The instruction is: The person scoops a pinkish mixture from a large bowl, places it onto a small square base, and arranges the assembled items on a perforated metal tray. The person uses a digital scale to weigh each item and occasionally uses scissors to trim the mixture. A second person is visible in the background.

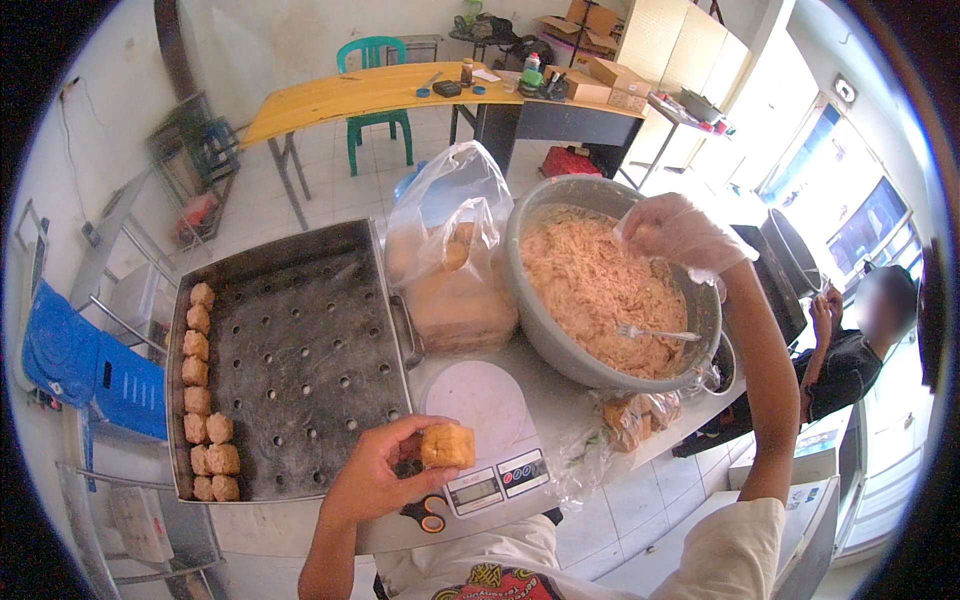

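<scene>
My left hand (385, 468) grips a fried tofu cube (448, 447) between thumb and fingers, just in front of the round plate of a white digital kitchen scale (475, 395). My right hand (675, 236), in a clear plastic glove, is over the far right part of a large grey basin (557, 352). Its fingers are curled together; whatever they hold is hidden. Pale pinkish minced mixture (590, 290) fills the basin, with a metal fork (658, 333) lying in it. Behind the scale, a clear plastic bag (455, 305) contains more tofu pieces.
Left is a dark perforated metal tray (300, 390); several tofu pieces (196, 372) line its left side. Scissors (424, 514) lie beside the scale. Another plastic bag (630, 420) sits at the table's right edge. A person (850, 345) works at the far right. A yellow table (350, 95) stands behind.
</scene>
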Motion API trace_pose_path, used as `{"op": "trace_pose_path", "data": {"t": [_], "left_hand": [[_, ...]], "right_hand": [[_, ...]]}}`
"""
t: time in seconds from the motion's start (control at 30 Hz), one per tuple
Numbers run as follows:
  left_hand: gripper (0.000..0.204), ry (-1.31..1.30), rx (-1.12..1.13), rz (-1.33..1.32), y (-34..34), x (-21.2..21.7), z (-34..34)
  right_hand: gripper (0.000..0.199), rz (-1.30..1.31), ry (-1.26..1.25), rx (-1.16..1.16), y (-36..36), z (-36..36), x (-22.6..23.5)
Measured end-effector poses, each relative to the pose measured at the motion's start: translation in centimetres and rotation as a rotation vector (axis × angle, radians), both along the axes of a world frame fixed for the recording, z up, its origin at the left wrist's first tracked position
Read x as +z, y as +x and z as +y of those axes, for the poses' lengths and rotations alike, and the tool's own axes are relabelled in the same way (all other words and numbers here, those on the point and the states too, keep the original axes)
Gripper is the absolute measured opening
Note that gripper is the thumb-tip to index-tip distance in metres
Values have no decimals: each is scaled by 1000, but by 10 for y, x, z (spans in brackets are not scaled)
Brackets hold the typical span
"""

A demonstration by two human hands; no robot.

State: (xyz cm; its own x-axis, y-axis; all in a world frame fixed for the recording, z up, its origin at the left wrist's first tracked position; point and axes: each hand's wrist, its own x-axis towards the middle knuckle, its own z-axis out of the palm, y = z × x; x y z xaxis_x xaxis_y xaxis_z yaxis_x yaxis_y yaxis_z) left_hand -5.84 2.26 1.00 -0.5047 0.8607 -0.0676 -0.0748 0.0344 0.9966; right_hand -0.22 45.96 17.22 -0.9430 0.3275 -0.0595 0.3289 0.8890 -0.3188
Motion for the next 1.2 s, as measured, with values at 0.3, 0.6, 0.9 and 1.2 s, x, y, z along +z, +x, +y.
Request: {"op": "trace_pose_path", "data": {"t": [0.3,0.6,0.9,1.2], "left_hand": [[52,6,-2,-12,0,-2,0],[52,-3,4,-14,1,-3,-1],[54,-3,4,-27,1,-8,-1],[52,33,21,-14,2,0,1]], "right_hand": [[15,5,-340,15,-3,20,-75],[49,-591,165,128,0,17,-61],[75,-485,-239,56,19,10,11],[37,-48,-796,129,29,7,1]]}}
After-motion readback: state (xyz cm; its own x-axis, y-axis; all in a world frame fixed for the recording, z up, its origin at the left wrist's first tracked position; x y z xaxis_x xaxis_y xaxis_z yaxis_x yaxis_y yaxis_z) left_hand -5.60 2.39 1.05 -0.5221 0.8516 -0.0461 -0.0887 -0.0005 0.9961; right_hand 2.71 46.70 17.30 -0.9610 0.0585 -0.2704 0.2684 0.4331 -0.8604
